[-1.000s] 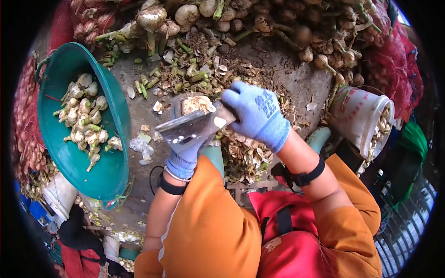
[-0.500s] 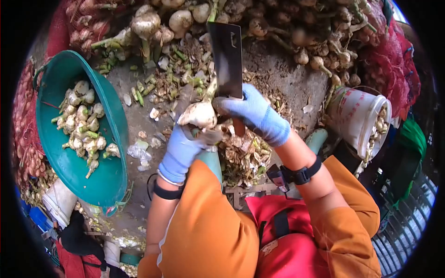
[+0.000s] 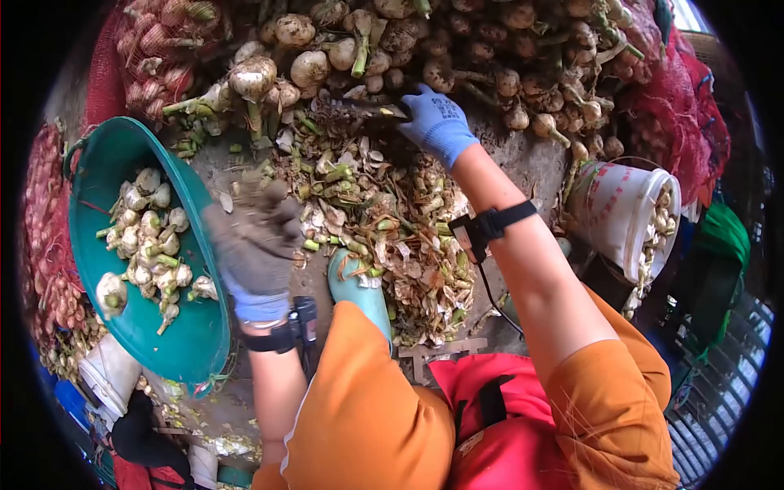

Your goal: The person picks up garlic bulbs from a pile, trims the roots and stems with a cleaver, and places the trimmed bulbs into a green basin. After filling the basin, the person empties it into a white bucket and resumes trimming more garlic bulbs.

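Note:
My left hand (image 3: 257, 241), in a soiled blue-and-grey glove, is open with its fingers apart. It is beside the right rim of a green basin (image 3: 175, 347), partly smeared by motion. Inside the basin lie several trimmed garlic bulbs (image 3: 151, 237). One blurred garlic bulb (image 3: 112, 294) is at the basin's left side, apart from the others. My right hand (image 3: 438, 122), in a blue glove, is closed round the handle of a cleaver (image 3: 359, 106). The blade, seen nearly edge-on, points left over the trimmings, just below the heaped garlic.
Untrimmed garlic bulbs (image 3: 490, 49) are heaped along the far side. Peels and cut stalks (image 3: 425, 253) cover the floor between my legs. A tilted white bucket (image 3: 616, 208) holds trimmings at right, by a red mesh sack (image 3: 686, 114). Another person's dark sleeve (image 3: 147, 437) shows lower left.
My left hand has let go of the garlic bulb and moved left to the basin. My right hand has moved forward, its cleaver swung from upright to leftward. Another bulb now shows at the basin's left.

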Available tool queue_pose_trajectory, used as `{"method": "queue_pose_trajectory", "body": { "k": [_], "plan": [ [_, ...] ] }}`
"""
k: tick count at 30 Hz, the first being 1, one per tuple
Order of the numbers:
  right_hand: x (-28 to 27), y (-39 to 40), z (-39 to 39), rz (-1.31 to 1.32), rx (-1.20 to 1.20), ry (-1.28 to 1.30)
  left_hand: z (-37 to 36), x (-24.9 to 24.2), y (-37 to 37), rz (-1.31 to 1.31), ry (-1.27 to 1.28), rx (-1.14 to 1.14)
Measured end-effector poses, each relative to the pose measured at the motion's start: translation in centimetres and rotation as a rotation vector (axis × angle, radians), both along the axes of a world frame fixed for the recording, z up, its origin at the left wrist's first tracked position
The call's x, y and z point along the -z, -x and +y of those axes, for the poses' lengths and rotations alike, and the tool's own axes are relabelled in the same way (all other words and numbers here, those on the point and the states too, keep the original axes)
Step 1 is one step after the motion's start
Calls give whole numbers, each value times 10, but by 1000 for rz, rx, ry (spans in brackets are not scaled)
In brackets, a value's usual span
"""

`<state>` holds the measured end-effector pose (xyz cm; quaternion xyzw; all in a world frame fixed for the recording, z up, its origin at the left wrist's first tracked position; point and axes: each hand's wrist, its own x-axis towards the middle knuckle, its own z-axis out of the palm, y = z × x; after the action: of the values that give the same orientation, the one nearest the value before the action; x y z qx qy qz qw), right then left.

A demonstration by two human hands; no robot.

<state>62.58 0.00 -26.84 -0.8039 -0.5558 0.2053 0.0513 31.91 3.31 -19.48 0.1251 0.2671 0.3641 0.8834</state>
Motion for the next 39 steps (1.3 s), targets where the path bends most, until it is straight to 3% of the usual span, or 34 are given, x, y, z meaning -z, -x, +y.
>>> {"method": "queue_pose_trajectory", "body": {
  "k": [3,5,6,7,9,10,11,13,17,18,20,21,23,24,26,27,29,30,31,32,33,34,35,36,37,39],
  "plan": [
    [-30,33,-28,212,-32,-119,-34,39,-23,229,75,13],
    [-57,71,-59,365,-240,-208,-47,83,-18,1060,-1366,387],
    [-80,85,-69,577,-281,-141,-58,102,-31,453,-613,229],
    [-82,96,-79,752,-323,-156,-51,57,-36,767,-1258,339],
    [-101,90,-90,910,-72,68,-53,41,-35,441,-172,282],
    [-102,85,-88,864,69,40,-55,43,-34,614,-267,258],
    [-98,80,-88,698,83,-53,-56,42,-30,620,-271,259],
    [-99,75,-84,313,-188,-75,-61,38,-24,721,-551,289],
    [-117,82,-87,243,-374,-48,-62,22,-25,947,-1080,357],
    [-118,82,-87,241,-366,-41,-64,19,-28,948,-1075,355],
    [-113,82,-85,248,-362,-72,-70,13,-33,826,-759,257],
    [-108,81,-84,251,-364,-72,-71,6,-33,830,-757,256],
    [-99,81,-84,258,-348,-135,-73,-6,-33,610,-306,260],
    [-95,81,-83,278,-315,-134,-77,6,-27,612,-308,264],
    [-81,81,-85,276,-298,-141,-84,39,-13,932,-853,311],
    [-77,79,-84,270,-288,-146,-80,27,-17,927,-860,308],
    [-61,72,-80,221,-164,-55,-73,-13,-29,561,-259,289],
    [-35,52,-80,341,80,62,-78,-20,-33,567,-508,375],
    [-32,37,-74,462,324,176,-92,-15,-34,636,-710,218],
    [-34,32,-80,920,605,163,-83,0,-33,654,-802,245],
    [-47,34,-69,918,585,170,-67,-6,-44,677,-878,280],
    [-62,46,-70,1080,573,251,-62,-22,-51,837,-657,367],
    [-71,56,-70,1236,556,311,-69,12,-48,795,-634,355],
    [-26,65,-78,1311,500,65,-68,17,-53,738,-648,272],
    [-51,73,-69,1354,570,-8,-66,19,-58,679,-656,195],
    [-97,70,-63,1287,401,103,-53,35,-42,479,-341,289]
  ]
}}
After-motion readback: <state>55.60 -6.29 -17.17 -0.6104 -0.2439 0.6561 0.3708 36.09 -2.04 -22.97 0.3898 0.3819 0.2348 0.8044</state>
